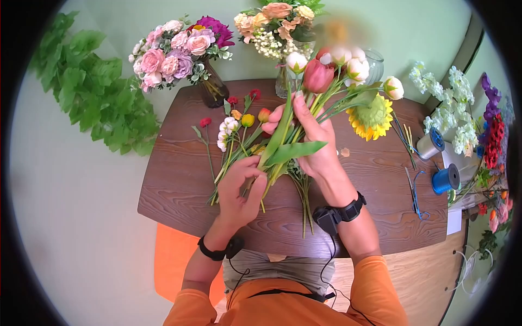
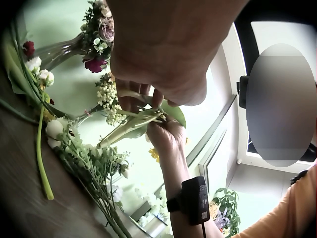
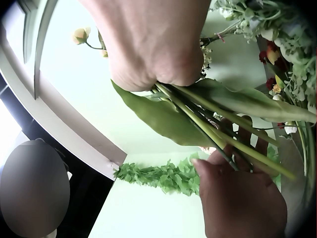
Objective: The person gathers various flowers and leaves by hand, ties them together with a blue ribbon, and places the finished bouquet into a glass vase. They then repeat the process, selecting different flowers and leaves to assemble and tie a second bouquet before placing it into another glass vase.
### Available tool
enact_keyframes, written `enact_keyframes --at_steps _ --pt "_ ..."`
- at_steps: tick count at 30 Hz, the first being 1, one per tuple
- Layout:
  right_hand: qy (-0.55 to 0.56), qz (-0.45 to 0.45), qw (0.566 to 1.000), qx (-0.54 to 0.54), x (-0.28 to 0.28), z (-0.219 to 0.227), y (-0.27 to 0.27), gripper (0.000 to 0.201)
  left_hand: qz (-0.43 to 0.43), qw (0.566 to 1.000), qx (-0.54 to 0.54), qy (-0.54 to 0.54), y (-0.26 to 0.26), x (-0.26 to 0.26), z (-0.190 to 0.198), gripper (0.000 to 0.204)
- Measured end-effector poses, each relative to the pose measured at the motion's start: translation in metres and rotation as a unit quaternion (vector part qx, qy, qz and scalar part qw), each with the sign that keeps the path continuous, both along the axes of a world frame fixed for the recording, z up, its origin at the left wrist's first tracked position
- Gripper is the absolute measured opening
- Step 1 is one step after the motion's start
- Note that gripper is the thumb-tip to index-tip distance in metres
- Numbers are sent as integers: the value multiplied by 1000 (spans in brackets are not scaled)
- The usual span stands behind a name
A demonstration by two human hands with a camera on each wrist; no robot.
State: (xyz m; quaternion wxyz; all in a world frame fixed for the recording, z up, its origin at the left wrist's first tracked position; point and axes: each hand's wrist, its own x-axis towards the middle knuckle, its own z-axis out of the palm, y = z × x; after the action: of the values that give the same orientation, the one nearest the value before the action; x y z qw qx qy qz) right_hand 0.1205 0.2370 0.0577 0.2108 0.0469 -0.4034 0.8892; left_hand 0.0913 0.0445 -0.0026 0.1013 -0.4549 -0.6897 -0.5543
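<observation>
My right hand (image 1: 315,138) grips a bunch of artificial flowers high on the stems, just under the blooms. A pink tulip (image 1: 318,76) is at the front of the bunch, with white round blooms (image 1: 357,69) around it. Long green leaves (image 1: 296,152) hang down along the stems. Lower down, the fingers of my left hand (image 1: 240,190) curl about the lower stems (image 3: 237,144), which cross in front of its palm in the right wrist view. A yellow sunflower (image 1: 372,118) shows beside the bunch, to the right.
Loose flowers, including a yellow tulip (image 1: 248,120) and red blooms (image 1: 205,122), lie on the wooden table (image 1: 174,174). Two vases (image 1: 213,89) of flowers stand at the back. Ribbon spools (image 1: 446,179) and scissors (image 1: 413,193) are at right; a leafy garland (image 1: 89,92) hangs left.
</observation>
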Motion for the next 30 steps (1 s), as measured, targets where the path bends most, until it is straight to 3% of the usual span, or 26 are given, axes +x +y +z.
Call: enact_keyframes --at_steps 5,9,11,15,20,27,30 --pt "-2 15 1000 0 0 3 -2 33 28 991 64 -111 11 5 5 13" --pt "0 22 1000 11 -1 1 1 36 17 990 61 -122 12 4 -1 15" --pt "2 42 999 14 -2 -1 1 38 -20 968 151 -198 17 5 -3 20" --pt "-2 38 999 -4 -2 1 -2 38 -9 951 175 -255 16 6 6 23" --pt "-8 51 999 7 -2 0 0 37 -114 915 141 -360 4 -1 14 22" --pt "-22 36 999 29 -1 6 -1 41 -98 933 100 -332 5 2 22 32" --pt "7 2 998 55 -2 7 2 45 -78 963 37 -254 -7 -1 17 32"
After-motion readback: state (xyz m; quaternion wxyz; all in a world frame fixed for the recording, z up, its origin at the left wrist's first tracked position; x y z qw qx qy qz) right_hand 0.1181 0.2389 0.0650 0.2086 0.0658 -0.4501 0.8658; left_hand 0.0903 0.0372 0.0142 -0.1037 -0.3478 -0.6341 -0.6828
